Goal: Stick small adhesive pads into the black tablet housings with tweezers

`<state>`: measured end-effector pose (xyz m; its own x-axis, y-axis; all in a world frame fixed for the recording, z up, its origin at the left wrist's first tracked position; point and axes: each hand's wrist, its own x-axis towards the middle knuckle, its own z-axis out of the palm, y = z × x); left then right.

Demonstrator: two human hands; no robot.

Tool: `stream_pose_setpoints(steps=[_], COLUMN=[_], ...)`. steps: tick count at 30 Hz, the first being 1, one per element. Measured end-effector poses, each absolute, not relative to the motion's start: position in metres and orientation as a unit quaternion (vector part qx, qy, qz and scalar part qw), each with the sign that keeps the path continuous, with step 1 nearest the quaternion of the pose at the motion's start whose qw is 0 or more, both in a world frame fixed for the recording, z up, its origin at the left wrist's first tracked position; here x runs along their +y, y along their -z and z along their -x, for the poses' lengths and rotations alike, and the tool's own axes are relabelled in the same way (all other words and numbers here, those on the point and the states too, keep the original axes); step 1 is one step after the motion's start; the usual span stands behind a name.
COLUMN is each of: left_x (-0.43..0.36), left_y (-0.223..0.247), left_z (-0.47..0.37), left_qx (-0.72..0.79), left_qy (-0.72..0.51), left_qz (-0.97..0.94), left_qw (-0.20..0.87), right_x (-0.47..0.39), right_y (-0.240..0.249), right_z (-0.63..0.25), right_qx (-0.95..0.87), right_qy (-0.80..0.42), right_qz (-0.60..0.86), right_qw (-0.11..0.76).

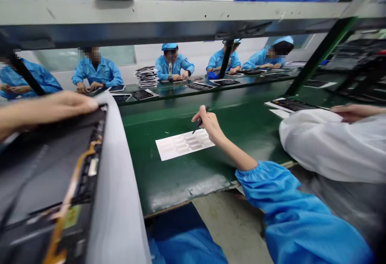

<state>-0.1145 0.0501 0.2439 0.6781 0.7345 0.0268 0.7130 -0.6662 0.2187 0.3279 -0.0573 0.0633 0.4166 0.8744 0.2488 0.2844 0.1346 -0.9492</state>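
Note:
At the left, my left hand [64, 107] grips the top edge of an opened tablet [36, 175], tilted up close to the camera. Black parts and an orange flat cable [72, 183] run along its side, and a white sheet [116, 199] lies behind it. Over the green bench, my right hand [209, 123] pinches a thin black pointed tool [199, 124] that looks like tweezers. Its tip is just above or touching a white sticker sheet [171, 148] with rows of greyish strips; I cannot tell which.
The green bench [144, 131] runs across, under a pale shelf beam [169, 13]. Close on the right, a co-worker's white sleeve [328, 143] and hand reach to another opened tablet [292, 104]. Several blue-clad people sit opposite, beside a stack of panels [146, 77].

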Motion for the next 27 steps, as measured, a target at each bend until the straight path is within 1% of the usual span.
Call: stream_pose_setpoints(steps=[1, 3, 5, 7, 11, 13, 14, 16, 18, 19, 21, 24, 25, 27], left_x=[0.045, 0.035, 0.030, 0.030, 0.038, 0.039, 0.038, 0.032, 0.021, 0.015, 0.002, -0.012, -0.014, -0.014], left_y=[-0.216, -0.164, -0.124, -0.100, -0.081, -0.076, -0.073, -0.066, -0.058, -0.055, -0.049, -0.045, -0.043, -0.035], left_z=[0.099, 0.069, 0.047, 0.035, 0.031, 0.030, 0.029, 0.023, 0.015, 0.011, 0.005, 0.004, 0.006, 0.008], left_qx=[0.415, 0.396, 0.380, 0.380, 0.383, 0.380, 0.380, 0.351, 0.249, 0.187, 0.094, 0.079, 0.082, 0.087], left_qy=[-0.025, 0.010, 0.028, 0.034, 0.036, 0.047, 0.038, -0.013, -0.073, -0.086, -0.062, 0.019, 0.031, 0.014], left_qz=[-0.899, -0.901, -0.907, -0.909, -0.907, -0.907, -0.912, -0.936, -0.964, -0.977, -0.994, -0.990, -0.988, -0.989], left_qw=[0.141, 0.179, 0.178, 0.168, 0.171, 0.177, 0.149, 0.036, -0.055, -0.058, 0.017, 0.114, 0.125, 0.121], right_x=[-0.057, -0.057, -0.058, -0.060, -0.064, -0.066, -0.067, -0.069, -0.069, -0.069, -0.068, -0.067, -0.066, -0.066], right_y=[-0.062, -0.060, -0.057, -0.055, -0.048, -0.047, -0.047, -0.047, -0.047, -0.047, -0.048, -0.049, -0.049, -0.051], right_z=[-0.329, -0.331, -0.330, -0.325, -0.301, -0.287, -0.281, -0.272, -0.268, -0.267, -0.268, -0.268, -0.267, -0.265], right_qx=[-0.463, -0.441, -0.428, -0.429, -0.452, -0.464, -0.467, -0.484, -0.516, -0.532, -0.554, -0.562, -0.562, -0.556], right_qy=[-0.303, -0.398, -0.458, -0.474, -0.453, -0.461, -0.473, -0.499, -0.515, -0.517, -0.512, -0.514, -0.518, -0.526], right_qz=[0.591, 0.547, 0.511, 0.502, 0.516, 0.532, 0.543, 0.555, 0.549, 0.544, 0.541, 0.546, 0.546, 0.552], right_qw=[0.586, 0.589, 0.588, 0.583, 0.569, 0.537, 0.513, 0.457, 0.410, 0.393, 0.372, 0.349, 0.342, 0.330])
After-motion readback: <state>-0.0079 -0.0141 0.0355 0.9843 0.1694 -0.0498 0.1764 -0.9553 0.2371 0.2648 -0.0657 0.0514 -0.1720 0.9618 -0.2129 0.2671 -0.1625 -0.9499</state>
